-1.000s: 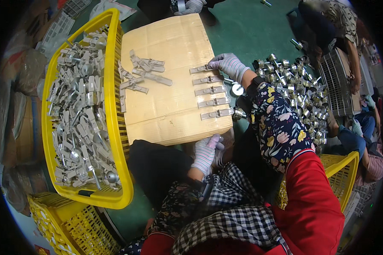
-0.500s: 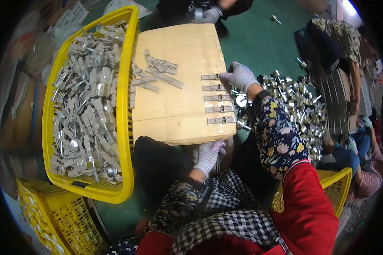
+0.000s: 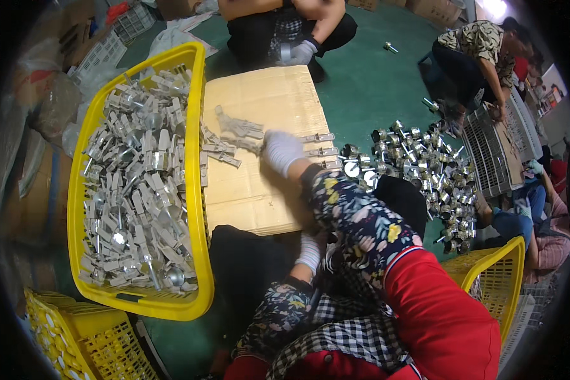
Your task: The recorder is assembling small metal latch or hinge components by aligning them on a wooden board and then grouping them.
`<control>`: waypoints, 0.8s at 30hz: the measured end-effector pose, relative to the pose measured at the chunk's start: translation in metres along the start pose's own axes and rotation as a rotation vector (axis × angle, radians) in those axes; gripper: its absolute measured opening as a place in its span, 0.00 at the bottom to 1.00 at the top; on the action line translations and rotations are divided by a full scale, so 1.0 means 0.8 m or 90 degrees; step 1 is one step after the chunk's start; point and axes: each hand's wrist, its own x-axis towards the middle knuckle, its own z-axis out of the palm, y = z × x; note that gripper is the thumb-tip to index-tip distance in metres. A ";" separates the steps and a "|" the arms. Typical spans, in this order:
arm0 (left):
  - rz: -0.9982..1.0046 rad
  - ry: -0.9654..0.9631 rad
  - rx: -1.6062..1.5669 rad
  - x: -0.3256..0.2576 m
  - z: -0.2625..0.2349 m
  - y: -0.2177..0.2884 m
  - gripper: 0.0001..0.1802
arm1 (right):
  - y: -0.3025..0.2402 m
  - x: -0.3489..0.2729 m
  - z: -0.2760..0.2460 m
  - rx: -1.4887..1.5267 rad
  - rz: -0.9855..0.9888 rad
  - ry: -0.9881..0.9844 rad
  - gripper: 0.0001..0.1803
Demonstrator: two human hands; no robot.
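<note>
A cardboard-coloured board (image 3: 247, 196) lies across in front of me. My right hand (image 3: 281, 152), in a whitish glove, is over its middle, at the end of a small pile of loose grey metal clip-like pieces (image 3: 239, 126). Its fingers are smeared by motion, and whether they hold a piece does not show. Flat clip-like pieces (image 3: 321, 152) lie in a row along the board's right edge, partly covered by my hand and sleeve. Below the board's near edge is my left hand (image 3: 309, 252), in a striped glove, its fingers mostly hidden.
To the left stands a yellow basket (image 3: 201, 253) heaped with grey clip pieces with metal rods. Round metal parts with stems (image 3: 424, 171) lie piled on the green floor at right. Another person's gloved hand (image 3: 296, 54) is beyond the board. More yellow baskets (image 3: 111, 342) stand nearby.
My right hand has moved left, from the row at the board's right edge to the loose pieces. The whole view has shifted, showing more of the people beyond. My left hand stays by the near edge.
</note>
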 end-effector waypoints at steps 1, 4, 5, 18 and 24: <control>-0.058 -0.041 -0.001 -0.004 -0.006 0.026 0.10 | -0.007 -0.007 -0.030 0.048 0.009 0.009 0.12; -0.099 -0.057 0.110 -0.016 -0.012 0.066 0.16 | 0.059 0.024 -0.068 0.238 -0.054 0.043 0.13; -0.102 -0.049 0.107 -0.017 -0.013 0.067 0.16 | 0.088 0.036 -0.074 0.256 -0.099 0.060 0.11; -0.204 -0.049 0.006 -0.014 -0.013 0.041 0.18 | 0.198 0.071 -0.044 0.437 0.101 -0.066 0.15; -0.217 -0.020 -0.042 -0.015 -0.007 0.050 0.15 | 0.199 0.071 -0.046 0.426 0.103 -0.075 0.16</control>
